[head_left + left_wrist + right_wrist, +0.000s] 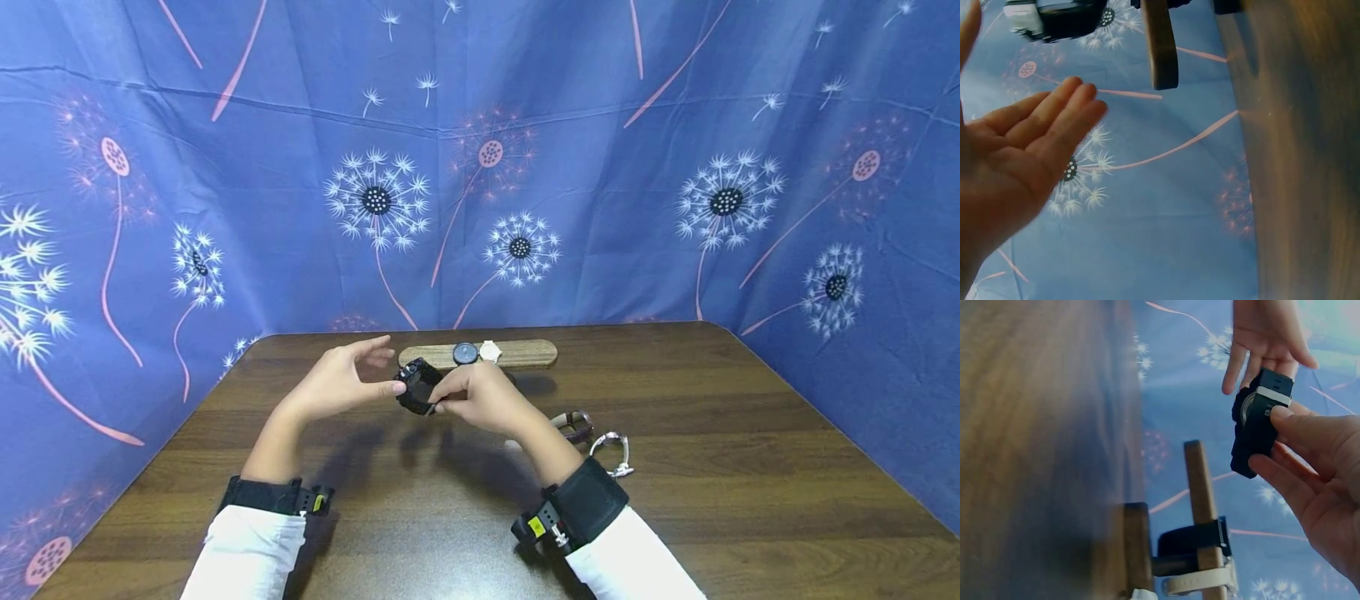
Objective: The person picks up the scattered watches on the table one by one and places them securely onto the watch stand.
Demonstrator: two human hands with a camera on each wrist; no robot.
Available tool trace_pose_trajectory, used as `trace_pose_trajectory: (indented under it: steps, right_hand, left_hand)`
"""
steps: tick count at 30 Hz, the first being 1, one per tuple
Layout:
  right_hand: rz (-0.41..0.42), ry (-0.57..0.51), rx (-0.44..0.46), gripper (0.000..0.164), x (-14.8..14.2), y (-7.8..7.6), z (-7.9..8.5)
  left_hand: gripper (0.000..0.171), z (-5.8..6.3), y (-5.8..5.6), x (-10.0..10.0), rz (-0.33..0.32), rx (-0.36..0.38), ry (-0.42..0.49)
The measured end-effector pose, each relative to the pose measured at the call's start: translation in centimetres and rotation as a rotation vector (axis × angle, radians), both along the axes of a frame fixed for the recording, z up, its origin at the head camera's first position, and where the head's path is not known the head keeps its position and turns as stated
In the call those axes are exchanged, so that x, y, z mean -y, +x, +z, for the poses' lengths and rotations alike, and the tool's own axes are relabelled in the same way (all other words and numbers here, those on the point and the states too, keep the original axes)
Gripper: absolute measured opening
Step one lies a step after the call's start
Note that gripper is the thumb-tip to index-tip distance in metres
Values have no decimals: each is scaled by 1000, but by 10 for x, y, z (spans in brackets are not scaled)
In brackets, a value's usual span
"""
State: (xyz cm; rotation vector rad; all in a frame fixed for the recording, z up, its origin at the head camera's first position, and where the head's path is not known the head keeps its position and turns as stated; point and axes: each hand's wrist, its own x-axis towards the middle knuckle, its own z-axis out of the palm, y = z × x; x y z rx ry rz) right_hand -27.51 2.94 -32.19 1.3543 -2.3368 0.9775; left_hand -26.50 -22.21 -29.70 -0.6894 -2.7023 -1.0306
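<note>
My right hand [483,396] pinches a black wristwatch [1259,434] by its strap between thumb and fingers. The strap is closed into a loop, and a light keeper band crosses it in the right wrist view. Just left of the watch is my left hand [341,382], its fingers extended and spread from the thumb. In the head view the left thumb tip meets the watch's edge; whether it touches is hard to tell. The left palm [1016,162] holds nothing in the left wrist view.
Behind the hands stands a wooden watch stand [525,353] carrying a dark-faced watch [465,353] and a white watch [490,351]. On the table [720,467], right of the right forearm, lie a brown-toned watch [581,432] and a silvery watch [624,454]. A blue patterned cloth [600,275] hangs behind.
</note>
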Motion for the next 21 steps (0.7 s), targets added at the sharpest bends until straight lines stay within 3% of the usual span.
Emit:
trace_pose_trajectory:
  steps: [4, 8, 15, 21]
  right_hand:
    - [8, -72, 56, 11, -7, 1, 8]
    - [31, -129, 54, 12, -13, 3, 16]
    - [78, -172, 23, 13, -22, 5, 26]
    - [121, -199, 4, 14, -27, 3, 28]
  left_hand:
    - [79, -3, -1, -7, -100, 103, 197]
    - [79, -4, 0, -20, -166, 194, 387]
    - [92, -10, 2, -39, -277, 281, 596]
    - [91, -13, 3, -46, -300, 308, 769]
